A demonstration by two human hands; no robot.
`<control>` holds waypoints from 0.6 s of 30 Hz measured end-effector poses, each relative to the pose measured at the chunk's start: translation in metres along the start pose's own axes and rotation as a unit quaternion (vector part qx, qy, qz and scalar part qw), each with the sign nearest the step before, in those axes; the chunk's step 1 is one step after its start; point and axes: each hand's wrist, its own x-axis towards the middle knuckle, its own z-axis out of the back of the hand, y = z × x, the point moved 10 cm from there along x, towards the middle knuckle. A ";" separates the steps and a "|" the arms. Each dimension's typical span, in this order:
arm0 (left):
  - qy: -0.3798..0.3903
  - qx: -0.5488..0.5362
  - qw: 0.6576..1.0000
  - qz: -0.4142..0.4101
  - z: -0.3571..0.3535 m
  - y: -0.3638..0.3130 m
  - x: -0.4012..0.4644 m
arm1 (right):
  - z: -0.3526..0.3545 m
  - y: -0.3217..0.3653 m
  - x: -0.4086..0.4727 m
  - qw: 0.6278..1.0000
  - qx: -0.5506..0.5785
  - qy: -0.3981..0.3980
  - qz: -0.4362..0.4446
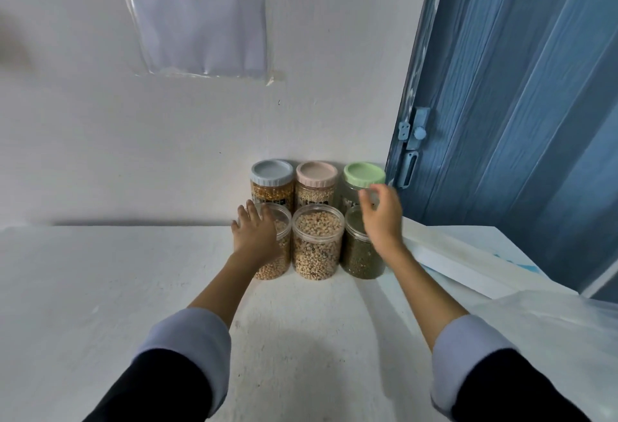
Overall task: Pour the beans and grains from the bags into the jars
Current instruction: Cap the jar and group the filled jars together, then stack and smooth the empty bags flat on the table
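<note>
Six clear plastic jars stand in two rows against the wall. The back row has lids: blue-grey (272, 172), pink (316, 174), green (364, 174). The front row is uncovered: a jar of pale beans (281, 254) at left, a jar of beige beans (317, 241) in the middle, a jar of dark green grains (359, 254) at right. My left hand (254, 231) lies with straight fingers over the left front jar's mouth. My right hand (381, 214) hovers above the green-grain jar, fingers loosely curled, holding nothing I can see. No bags of beans are visible.
The jars stand on a white table (133, 288) at the wall. White sheets and clear plastic (485, 271) lie on the right side. A blue door (518, 120) with a latch is close on the right. A paper in a plastic sleeve (200, 13) hangs above.
</note>
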 end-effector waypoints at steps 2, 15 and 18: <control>-0.005 -0.006 1.000 0.001 0.002 0.000 -0.001 | 0.010 -0.027 0.022 0.996 0.003 -0.019 -0.091; -0.003 0.004 1.000 -0.002 0.000 -0.001 0.001 | -0.025 -0.076 0.031 0.966 0.046 0.155 -0.200; -0.005 0.013 1.000 0.004 -0.001 0.000 0.003 | -0.026 -0.076 0.031 0.970 0.031 0.156 -0.182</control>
